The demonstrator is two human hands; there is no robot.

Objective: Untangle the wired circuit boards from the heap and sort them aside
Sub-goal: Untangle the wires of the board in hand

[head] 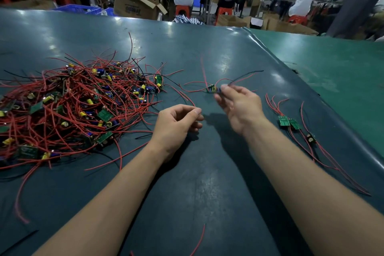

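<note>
A big heap of small green circuit boards tangled in red and black wires covers the left of the dark green table. One wired board hangs just above the table at centre, its red and black wires spreading out. My right hand pinches that board's wires at its blurred fingertips. My left hand sits right of the heap and pinches a red wire between thumb and forefinger. Three sorted boards lie in a row at the right with their wires trailing toward me.
A loose red wire lies near the front edge. The table's raised right rim borders a lighter green surface. Beyond the far edge are cardboard boxes, blue crates, red stools and several seated people at benches.
</note>
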